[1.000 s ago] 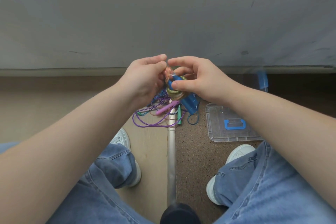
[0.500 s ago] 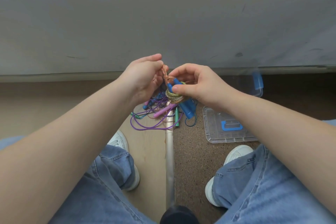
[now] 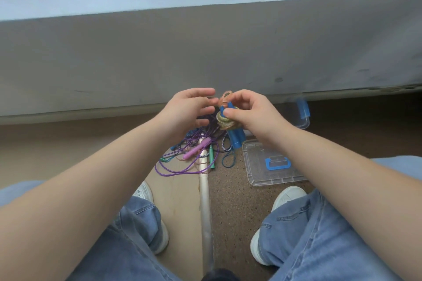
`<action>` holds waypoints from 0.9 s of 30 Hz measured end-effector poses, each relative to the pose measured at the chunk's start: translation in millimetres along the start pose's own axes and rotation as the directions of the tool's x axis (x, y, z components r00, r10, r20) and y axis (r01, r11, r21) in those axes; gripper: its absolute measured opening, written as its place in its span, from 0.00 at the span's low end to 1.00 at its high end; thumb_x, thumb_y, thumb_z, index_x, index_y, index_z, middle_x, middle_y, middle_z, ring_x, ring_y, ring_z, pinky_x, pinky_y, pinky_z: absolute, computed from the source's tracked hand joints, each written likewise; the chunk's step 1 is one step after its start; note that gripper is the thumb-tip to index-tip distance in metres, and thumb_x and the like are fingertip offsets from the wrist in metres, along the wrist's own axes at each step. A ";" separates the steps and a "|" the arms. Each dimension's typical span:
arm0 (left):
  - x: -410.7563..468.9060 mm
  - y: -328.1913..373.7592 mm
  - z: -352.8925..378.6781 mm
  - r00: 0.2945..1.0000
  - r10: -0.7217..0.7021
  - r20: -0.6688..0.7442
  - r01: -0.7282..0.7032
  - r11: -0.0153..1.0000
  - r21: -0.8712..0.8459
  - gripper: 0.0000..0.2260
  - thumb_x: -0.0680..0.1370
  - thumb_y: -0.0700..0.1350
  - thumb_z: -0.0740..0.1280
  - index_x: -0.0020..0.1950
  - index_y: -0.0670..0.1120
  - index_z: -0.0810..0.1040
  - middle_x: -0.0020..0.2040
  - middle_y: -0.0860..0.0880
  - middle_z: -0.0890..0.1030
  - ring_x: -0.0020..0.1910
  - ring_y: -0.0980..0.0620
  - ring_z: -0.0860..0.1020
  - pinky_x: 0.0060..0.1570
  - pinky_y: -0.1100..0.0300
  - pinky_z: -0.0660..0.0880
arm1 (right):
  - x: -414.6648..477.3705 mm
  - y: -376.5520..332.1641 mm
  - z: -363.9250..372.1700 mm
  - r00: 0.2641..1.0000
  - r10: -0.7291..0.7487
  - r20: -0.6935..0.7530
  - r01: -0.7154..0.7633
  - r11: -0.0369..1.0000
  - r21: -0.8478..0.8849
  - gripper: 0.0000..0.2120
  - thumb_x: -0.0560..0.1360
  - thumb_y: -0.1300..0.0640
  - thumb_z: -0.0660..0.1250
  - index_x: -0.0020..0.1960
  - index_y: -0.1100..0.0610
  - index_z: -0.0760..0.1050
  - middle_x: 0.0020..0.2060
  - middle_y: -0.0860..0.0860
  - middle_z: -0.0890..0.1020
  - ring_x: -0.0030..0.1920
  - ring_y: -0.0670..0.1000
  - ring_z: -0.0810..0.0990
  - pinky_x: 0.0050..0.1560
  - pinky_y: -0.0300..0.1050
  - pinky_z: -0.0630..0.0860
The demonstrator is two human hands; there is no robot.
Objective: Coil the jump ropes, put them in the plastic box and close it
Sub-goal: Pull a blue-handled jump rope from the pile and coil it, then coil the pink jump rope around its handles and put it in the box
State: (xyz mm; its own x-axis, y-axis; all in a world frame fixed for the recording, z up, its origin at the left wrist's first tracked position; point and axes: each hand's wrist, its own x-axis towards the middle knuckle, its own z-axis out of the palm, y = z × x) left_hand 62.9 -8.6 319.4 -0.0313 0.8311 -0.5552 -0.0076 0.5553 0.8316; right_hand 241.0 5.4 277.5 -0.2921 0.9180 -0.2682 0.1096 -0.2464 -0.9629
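The fingers (image 3: pixel 230 113) of the right hand (image 3: pixel 253 114) are curled tight around a coiled rope (image 3: pixel 225 121), thumb pressing on the front of the bundle and the other fingertips wrapped over its top. The coil is a pale yellow-green winding around blue handles (image 3: pixel 236 138), which stick out below the fist and point down toward the floor. An orange loop (image 3: pixel 225 97) of the same bundle pokes up above the fingertips, between the two hands.

The left hand (image 3: pixel 187 109) is just beside the coil with its fingers spread and loose, gripping nothing; its fingertips come close to the orange loop, but motion blur makes it impossible to tell whether they touch.

Both hands are raised above the floor in front of a grey wall (image 3: pixel 205 52). Below them lies a tangle of other ropes (image 3: pixel 189 155): a purple cord in wide loops, a pink handle (image 3: pixel 196 149), a green handle (image 3: pixel 212 156) and a dark blue braided cord. The tangle straddles a metal strip (image 3: pixel 204 201) that divides a light wood floor from a speckled brown one.

To the right of the tangle, on the speckled floor, the clear lid (image 3: pixel 274 164) with a blue latch lies flat. The box (image 3: pixel 299 116) stands beyond it against the wall, partly hidden by the right wrist. White shoes and jeans fill the bottom of the view.
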 end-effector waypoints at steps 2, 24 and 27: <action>4.8 -1.6 6.1 0.999 -0.030 0.021 0.030 1.000 0.000 0.10 0.80 0.39 0.63 0.59 0.50 0.79 0.54 0.50 0.85 0.53 0.53 0.81 0.51 0.56 0.78 | 4.8 2.1 -6.0 0.998 0.023 -0.062 -0.021 0.999 0.033 0.13 0.69 0.60 0.75 0.53 0.56 0.80 0.51 0.60 0.85 0.53 0.62 0.84 0.59 0.63 0.79; 162.9 -75.0 89.2 0.975 -0.219 0.039 0.220 0.976 0.001 0.12 0.81 0.39 0.61 0.61 0.50 0.76 0.59 0.48 0.81 0.53 0.52 0.80 0.49 0.57 0.79 | 123.6 130.7 -100.9 0.826 0.254 -0.503 -0.366 0.921 -0.135 0.14 0.74 0.52 0.72 0.58 0.50 0.76 0.43 0.41 0.80 0.53 0.49 0.81 0.58 0.48 0.78; 171.7 -86.5 86.5 0.970 -0.243 0.030 0.243 0.970 -0.002 0.13 0.81 0.39 0.60 0.62 0.50 0.76 0.60 0.48 0.81 0.55 0.53 0.80 0.47 0.56 0.78 | 129.6 136.4 -106.1 0.842 0.278 -0.462 -0.387 0.908 -0.160 0.22 0.73 0.53 0.71 0.66 0.51 0.73 0.49 0.44 0.79 0.57 0.52 0.80 0.61 0.55 0.78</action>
State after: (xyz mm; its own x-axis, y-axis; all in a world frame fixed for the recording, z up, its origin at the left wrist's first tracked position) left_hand 144.6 88.7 151.2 0.0015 0.6720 -0.7405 -0.0175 0.7404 0.6719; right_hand 318.9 123.7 114.4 0.2232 0.8481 -0.4805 0.3645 -0.5298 -0.7658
